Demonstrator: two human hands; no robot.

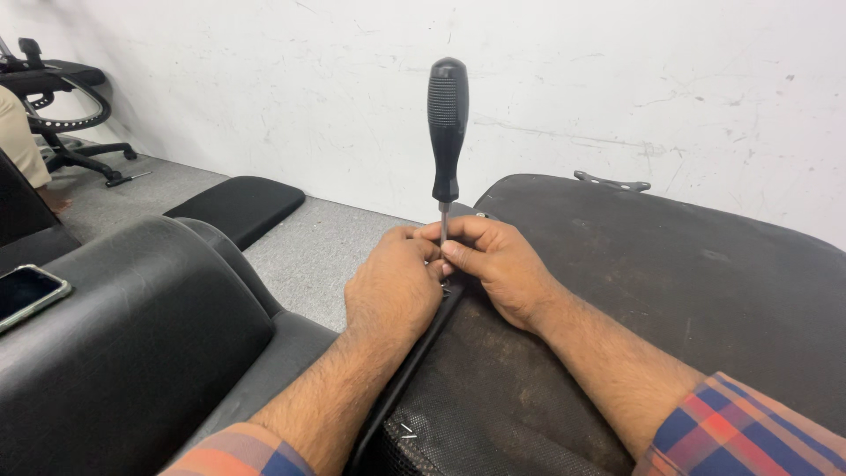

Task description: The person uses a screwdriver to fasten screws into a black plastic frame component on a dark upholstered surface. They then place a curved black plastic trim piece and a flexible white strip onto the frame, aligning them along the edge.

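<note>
A screwdriver (447, 123) with a black ribbed handle stands upright, its thin metal shaft going down between my fingers. My right hand (493, 264) pinches the shaft low down with thumb and fingers. My left hand (394, 286) is pressed against it from the left, fingers curled around the tip area; what sits under the tip is hidden. Both hands rest on the edge of a dusty black chair seat base (634, 282), turned underside up, with a mesh part (458, 441) near me.
A padded black chair part (132, 344) lies at my left with a phone (26, 295) on it. A black cushion (236, 204) lies on the grey floor. An office chair base (66, 115) stands at the far left by the white wall. A metal bracket (611, 182) sits at the seat's far edge.
</note>
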